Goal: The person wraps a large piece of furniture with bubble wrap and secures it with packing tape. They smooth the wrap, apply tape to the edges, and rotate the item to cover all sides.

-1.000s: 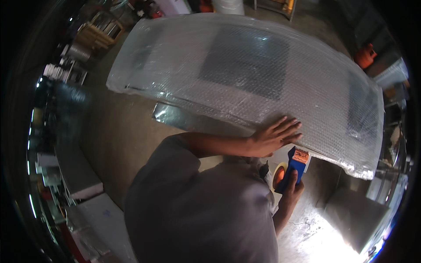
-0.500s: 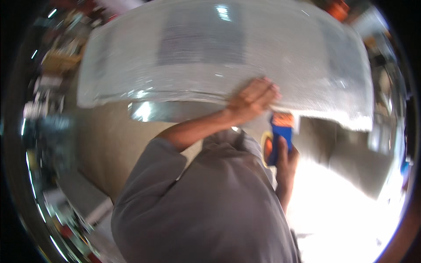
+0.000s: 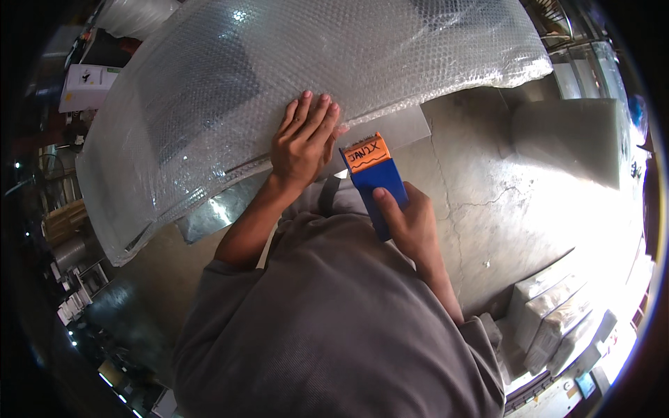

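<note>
Head camera: I see the left hand (image 3: 301, 145) spread flat on the bubble wrap (image 3: 334, 56), holding nothing; the right hand (image 3: 410, 221) grips a blue tape dispenser (image 3: 380, 187) near the wrap's edge.

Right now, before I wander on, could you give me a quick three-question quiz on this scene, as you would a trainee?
1. True or false: the left hand rests on the bubble wrap.

2. Multiple choice: what does the right hand grip?
a) scissors
b) a blue-and-orange tape dispenser
c) a hammer

3. Short answer: on which side of the person, left or right, is the concrete floor lit glaring white?

Key: 1. True. 2. b. 3. Right.
</note>
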{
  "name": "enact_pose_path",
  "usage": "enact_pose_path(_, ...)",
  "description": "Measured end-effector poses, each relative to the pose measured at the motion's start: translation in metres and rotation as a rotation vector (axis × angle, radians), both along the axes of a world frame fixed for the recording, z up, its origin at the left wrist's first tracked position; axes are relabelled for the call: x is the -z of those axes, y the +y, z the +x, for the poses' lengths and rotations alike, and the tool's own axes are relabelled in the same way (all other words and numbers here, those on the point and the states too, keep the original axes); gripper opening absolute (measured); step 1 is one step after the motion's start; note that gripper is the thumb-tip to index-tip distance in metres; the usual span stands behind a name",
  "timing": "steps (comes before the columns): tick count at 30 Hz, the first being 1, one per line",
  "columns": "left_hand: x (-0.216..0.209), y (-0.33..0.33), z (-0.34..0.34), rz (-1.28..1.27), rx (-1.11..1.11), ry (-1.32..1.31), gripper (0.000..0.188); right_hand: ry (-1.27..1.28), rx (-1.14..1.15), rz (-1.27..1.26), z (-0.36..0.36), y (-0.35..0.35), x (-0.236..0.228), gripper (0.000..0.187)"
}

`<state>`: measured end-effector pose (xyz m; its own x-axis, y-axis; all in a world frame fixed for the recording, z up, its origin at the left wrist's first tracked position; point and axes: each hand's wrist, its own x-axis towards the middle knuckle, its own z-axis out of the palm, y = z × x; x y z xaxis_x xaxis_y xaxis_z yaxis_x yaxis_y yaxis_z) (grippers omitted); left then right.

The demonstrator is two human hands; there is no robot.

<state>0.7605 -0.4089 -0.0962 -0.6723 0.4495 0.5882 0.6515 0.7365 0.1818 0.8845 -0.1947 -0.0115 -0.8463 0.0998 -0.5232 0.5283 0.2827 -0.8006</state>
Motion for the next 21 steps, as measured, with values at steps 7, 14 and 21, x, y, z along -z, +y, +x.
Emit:
enact_pose_path(7, -0.013, -0.001, -0.001, -0.002, 0.007, -0.080, 0.038, 0.134, 0.015, -0.128, 0.002, 0.003, 0.080, 0.052)
enact_pose_path(14, -0.028, -0.001, -0.005, -0.102, 0.066, -0.149, 0.041, 0.318, 0.030, -0.204, -0.027, -0.010, 0.174, 0.042)
enact_pose_path(21, -0.023, 0.002, 0.010, -0.395, -0.045, 0.021, 0.047, 0.416, 0.011, -0.397, -0.047, -0.019, 0.220, 0.045)
